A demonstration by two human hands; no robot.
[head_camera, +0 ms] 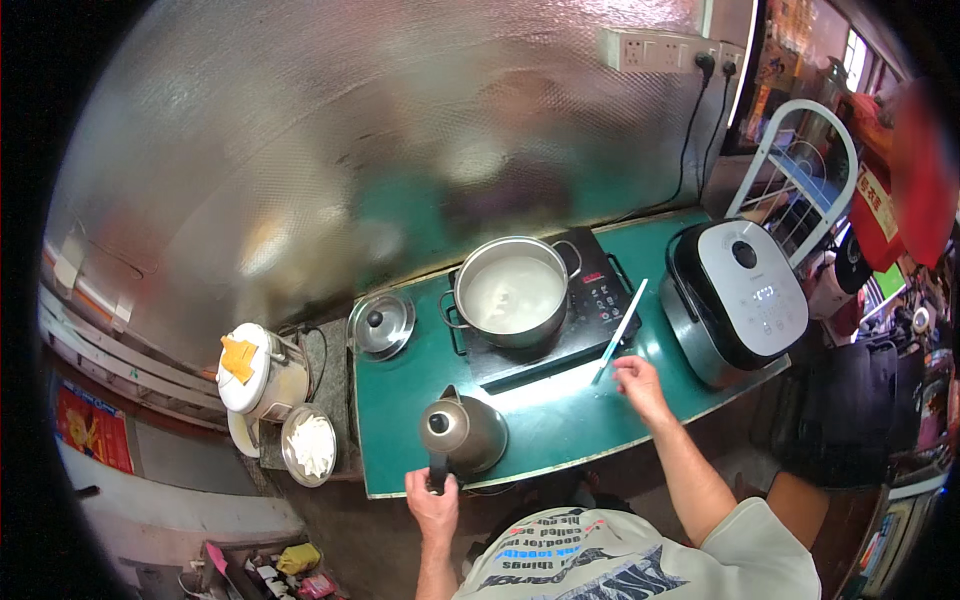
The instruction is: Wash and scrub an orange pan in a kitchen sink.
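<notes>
My left hand (433,504) is closed around the black handle of a brown kettle (480,435), which is at the front edge of the green table (397,457). Beyond it, a steel pot (511,339) of cloudy, whitish liquid sits on a black electric cooktop (600,330). My right hand (636,381) is over the table, fingers partly curled, beside the lower end of a pair of white and blue chopsticks or a similar thin stick (622,326). Whether its fingertips touch the stick I cannot tell; nothing shows in its grasp.
A glass lid (381,341) lies left of the pot, a rice cooker (731,292) stands at the right. On a lower left surface are a white appliance (251,375) and a bowl of white strips (310,446). Power cords (684,161) hang from wall sockets (660,52). A white metal rack (802,180) stands behind the cooker.
</notes>
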